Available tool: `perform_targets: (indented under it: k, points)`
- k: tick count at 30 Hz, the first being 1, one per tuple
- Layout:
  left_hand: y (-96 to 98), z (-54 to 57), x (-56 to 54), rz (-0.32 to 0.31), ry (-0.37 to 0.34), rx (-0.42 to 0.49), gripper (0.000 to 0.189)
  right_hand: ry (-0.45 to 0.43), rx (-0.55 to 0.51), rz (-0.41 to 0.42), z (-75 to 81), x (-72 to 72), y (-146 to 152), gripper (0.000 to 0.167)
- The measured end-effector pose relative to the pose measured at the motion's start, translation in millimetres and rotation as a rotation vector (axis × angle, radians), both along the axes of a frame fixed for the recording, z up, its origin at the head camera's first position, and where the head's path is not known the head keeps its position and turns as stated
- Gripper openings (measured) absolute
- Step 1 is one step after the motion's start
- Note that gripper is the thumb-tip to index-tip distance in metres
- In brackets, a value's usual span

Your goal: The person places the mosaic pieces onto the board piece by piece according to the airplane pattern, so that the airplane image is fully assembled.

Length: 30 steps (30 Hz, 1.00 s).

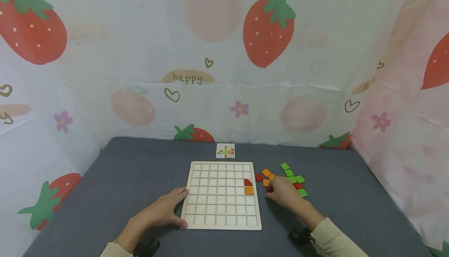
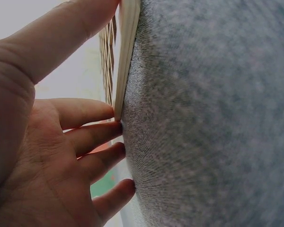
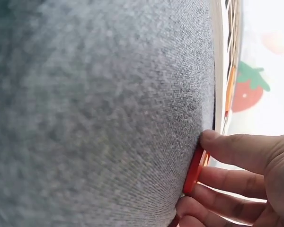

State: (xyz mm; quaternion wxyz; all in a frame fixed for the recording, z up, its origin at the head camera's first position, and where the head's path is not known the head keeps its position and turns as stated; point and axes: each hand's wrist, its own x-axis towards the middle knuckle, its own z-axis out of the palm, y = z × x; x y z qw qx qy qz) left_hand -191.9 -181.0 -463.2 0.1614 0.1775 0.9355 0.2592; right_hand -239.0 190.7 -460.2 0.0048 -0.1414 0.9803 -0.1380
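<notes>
A pale wooden grid board (image 1: 217,209) lies flat on the table. A red quarter-round tile (image 1: 247,182) and, just below it, an orange square tile (image 1: 249,190) sit in its right column. My left hand (image 1: 166,206) rests along the board's left side, thumb at the near corner and straight fingers touching the edge. Right of the board, my right hand (image 1: 284,192) is down among loose tiles. Its thumb and fingers pinch a red tile (image 3: 194,170) close to the cloth; in the head view the hand covers that tile.
Several orange tiles (image 1: 266,172) and a red tile (image 1: 259,177) lie between board and right hand. Green tiles (image 1: 289,173) and another red piece (image 1: 298,186) are spread beyond it. A small pattern card (image 1: 225,150) lies behind the board. Printed curtains (image 1: 224,54) enclose the table.
</notes>
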Motion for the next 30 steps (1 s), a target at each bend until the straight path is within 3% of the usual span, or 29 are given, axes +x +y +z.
perform_targets:
  k: [15, 30]
  points:
    - [0.3, 1.4, 1.2, 0.002, 0.0, 0.007, 0.102, 0.022, -0.053, 0.043, -0.8, -1.4, 5.3, 0.014]
    - [1.3, 2.0, 1.0, -0.002, 0.012, 0.005, 0.101, -0.002, -0.1, 0.072, 11.4, -7.8, 8.8, 0.023]
